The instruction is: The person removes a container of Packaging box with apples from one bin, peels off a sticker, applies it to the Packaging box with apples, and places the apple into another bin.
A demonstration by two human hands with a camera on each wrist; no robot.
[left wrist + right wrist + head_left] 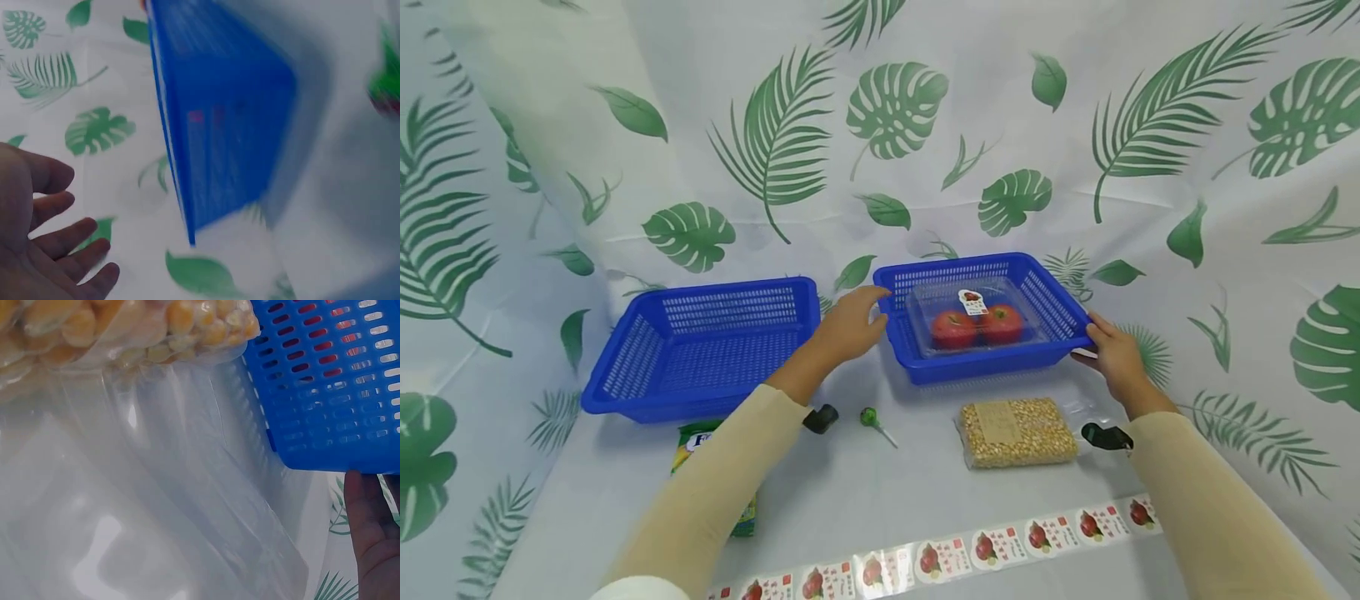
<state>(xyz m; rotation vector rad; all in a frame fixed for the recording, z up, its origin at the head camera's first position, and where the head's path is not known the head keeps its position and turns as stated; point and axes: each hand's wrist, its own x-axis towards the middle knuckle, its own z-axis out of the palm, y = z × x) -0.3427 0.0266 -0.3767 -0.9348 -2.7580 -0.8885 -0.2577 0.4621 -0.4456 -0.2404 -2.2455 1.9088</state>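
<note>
My right hand [1122,360] grips the front right corner of a blue plastic basket [992,367], thumb over the rim and fingers beneath. Inside that basket lies a clear plastic box with two red apples [955,330] and a white label [972,302] on its lid. My left hand [850,325] hovers by the basket's left side, fingers loosely bent. In the left wrist view the left fingers [78,240] are spread and apart from the basket wall [231,137]. From the right wrist view, the right fingertips [354,487] meet the basket's rim.
A second blue basket [700,404] stands on the left. In front lie a green-wrapped lollipop [869,417], a bag of corn kernels [1037,433] and a green packet [745,521] partly behind my left sleeve. A strip of fruit stickers [940,560] runs along the near table.
</note>
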